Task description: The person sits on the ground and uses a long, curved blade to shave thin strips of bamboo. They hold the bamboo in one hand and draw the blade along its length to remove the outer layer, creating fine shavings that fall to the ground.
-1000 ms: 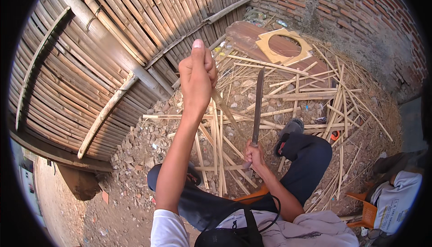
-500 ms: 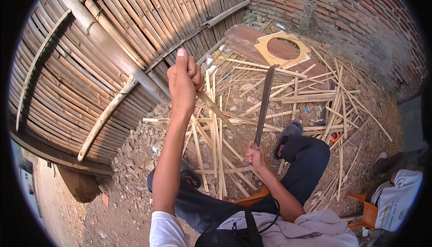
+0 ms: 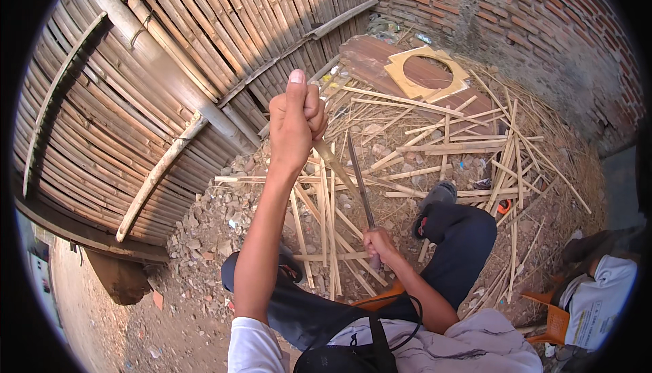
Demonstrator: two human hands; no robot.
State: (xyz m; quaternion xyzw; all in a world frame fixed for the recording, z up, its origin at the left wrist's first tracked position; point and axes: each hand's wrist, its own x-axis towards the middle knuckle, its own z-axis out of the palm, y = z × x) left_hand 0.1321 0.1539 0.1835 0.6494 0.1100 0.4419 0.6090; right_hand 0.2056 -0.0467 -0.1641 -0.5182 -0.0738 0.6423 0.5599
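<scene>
My left hand (image 3: 297, 121) is raised in front of me, closed around the upper end of a bamboo strip (image 3: 334, 164). The strip slants down and to the right from my fist. Lower and further right, my right hand (image 3: 382, 245) grips a machete (image 3: 360, 186) by its handle. Its dark, long blade points up and away, seen nearly edge-on, close beside the strip. Whether blade and strip touch, I cannot tell. Below them, several split bamboo strips (image 3: 326, 227) lie crossed on the stony ground.
On the left stands a bamboo-pole wall (image 3: 129, 149); a brick wall (image 3: 530, 26) closes the far right. A brown board (image 3: 363, 57) carries a yellowish panel with a round hole (image 3: 454, 87). An orange chair (image 3: 558, 322) with a white cloth or bag (image 3: 604, 298) is at lower right.
The machete has swung left, its blade turning from broadside to nearly edge-on beside the strip. My left hand has shifted slightly right with the bamboo strip.
</scene>
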